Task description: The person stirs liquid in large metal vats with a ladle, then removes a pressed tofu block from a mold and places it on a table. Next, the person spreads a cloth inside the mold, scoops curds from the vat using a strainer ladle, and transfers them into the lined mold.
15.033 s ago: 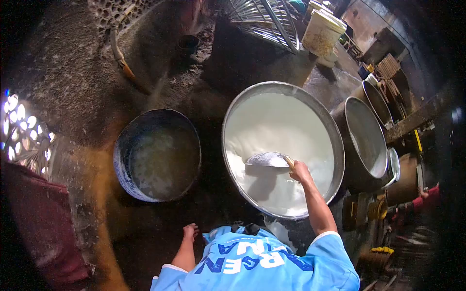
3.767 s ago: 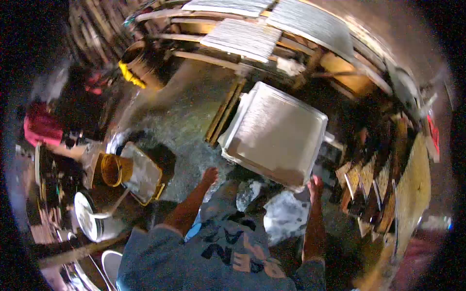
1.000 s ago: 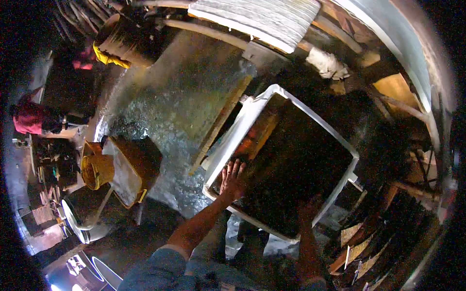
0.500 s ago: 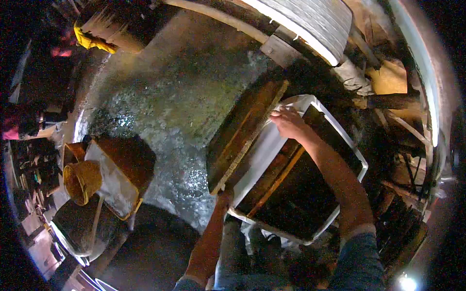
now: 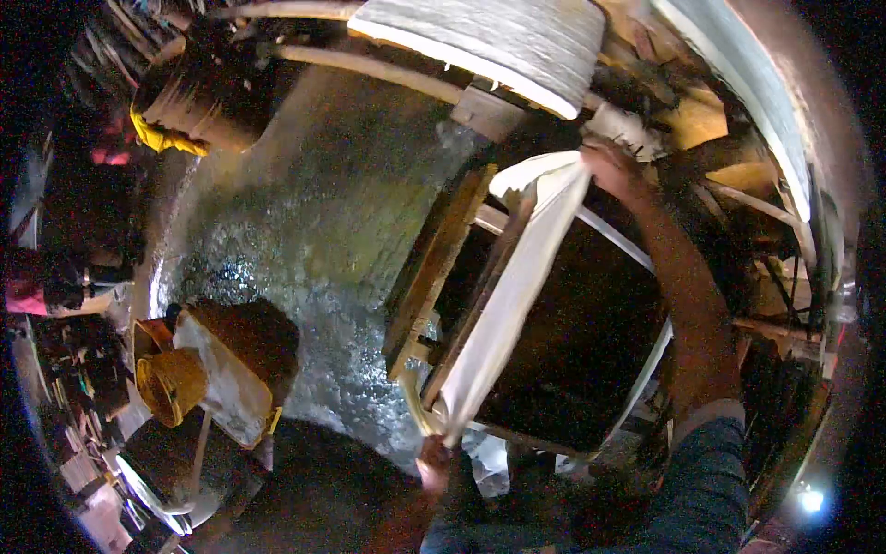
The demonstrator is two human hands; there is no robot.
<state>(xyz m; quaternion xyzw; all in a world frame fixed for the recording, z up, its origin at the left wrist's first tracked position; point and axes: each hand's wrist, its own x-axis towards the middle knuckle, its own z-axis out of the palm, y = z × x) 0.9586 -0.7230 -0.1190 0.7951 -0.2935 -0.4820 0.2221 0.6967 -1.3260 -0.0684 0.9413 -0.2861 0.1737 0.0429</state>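
Observation:
A long white cloth (image 5: 512,305) is stretched between my two hands, hanging in a narrow band across a dark open box (image 5: 577,351) with pale edges. At its far end my right hand (image 5: 609,168) grips a bunched part. My left hand (image 5: 434,463) is closed at the near end, by the cloth's lower tip; blur hides its exact grip. Along the cloth's left side runs a dark wooden bar (image 5: 482,297). Further left a thick wooden board (image 5: 445,263) stands tilted, apart from that bar.
Left of me are a rusty box-shaped container (image 5: 226,388) and a yellowish-brown bucket (image 5: 171,386). Wet, shiny ground (image 5: 314,231) spreads beyond. A white ribbed container (image 5: 489,46) is at the top, and a dark barrel with yellow cloth (image 5: 166,138) stands top left.
My right hand has moved up and right, drawing the white cloth off the box's edge into a taut band. My left hand has moved down and slightly right. The view has shifted.

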